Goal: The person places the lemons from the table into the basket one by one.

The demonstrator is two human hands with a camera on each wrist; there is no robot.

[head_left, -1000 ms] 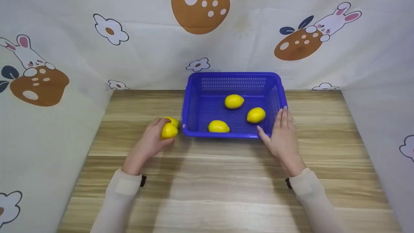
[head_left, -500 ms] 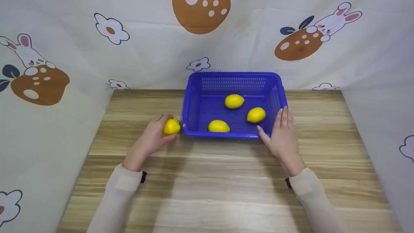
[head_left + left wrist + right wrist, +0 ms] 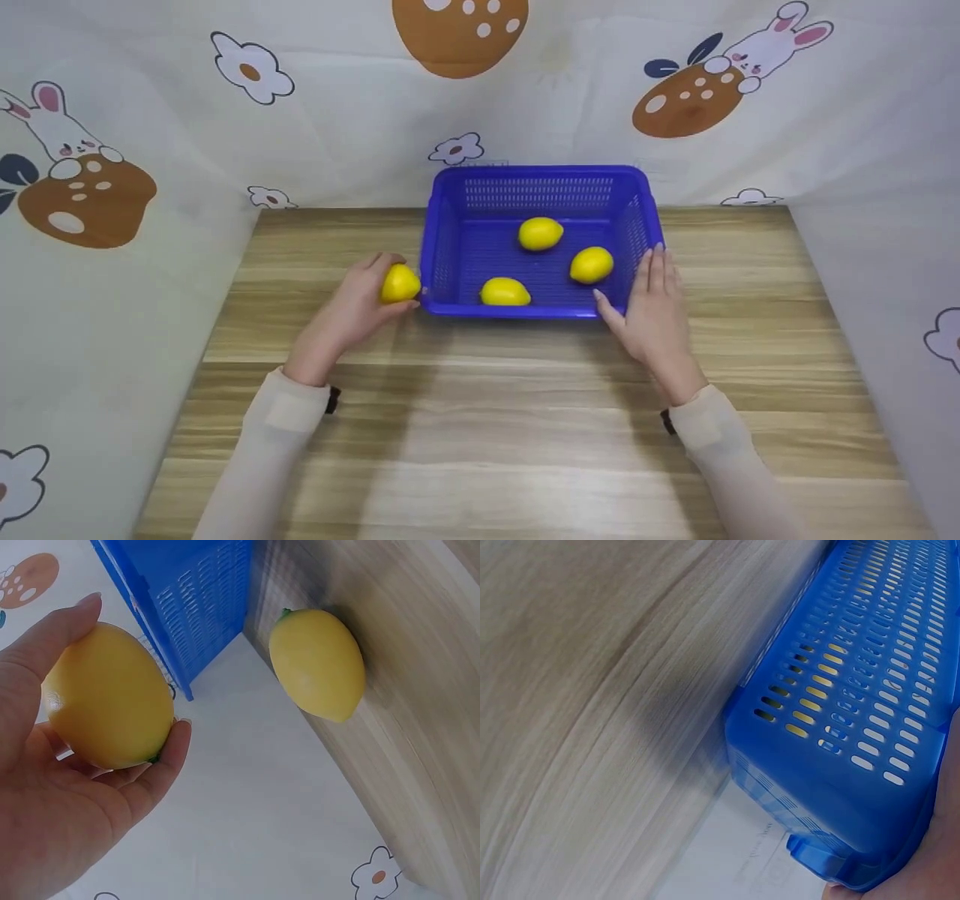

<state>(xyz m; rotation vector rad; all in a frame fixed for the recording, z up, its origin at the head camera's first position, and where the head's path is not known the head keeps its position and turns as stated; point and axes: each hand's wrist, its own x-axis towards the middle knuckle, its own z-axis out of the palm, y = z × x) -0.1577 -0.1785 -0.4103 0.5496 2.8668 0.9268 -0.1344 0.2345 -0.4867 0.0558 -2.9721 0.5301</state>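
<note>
My left hand (image 3: 352, 304) grips a yellow lemon (image 3: 109, 697) between thumb and fingers, just left of the blue basket (image 3: 517, 310). Beneath it, a second lemon (image 3: 319, 664) lies on the wooden table; the head view does not show that one. Inside the basket rest three more lemons: one toward the back (image 3: 540, 234), one on the right (image 3: 592, 265) and one by the front wall (image 3: 505, 292). With straight fingers, my right hand (image 3: 656, 315) rests on the basket's front right corner, thumb at the front rim.
The wooden table (image 3: 510, 427) carries the basket near its far edge. A pale patterned cloth (image 3: 337, 112) hangs behind the table and along both sides. Perforated basket walls (image 3: 840, 712) show in the right wrist view.
My left hand has moved away from me and slightly toward the basket with its lemon. The lemon beneath, partly visible a second ago, is now hidden in the head view. My right hand stays put.
</note>
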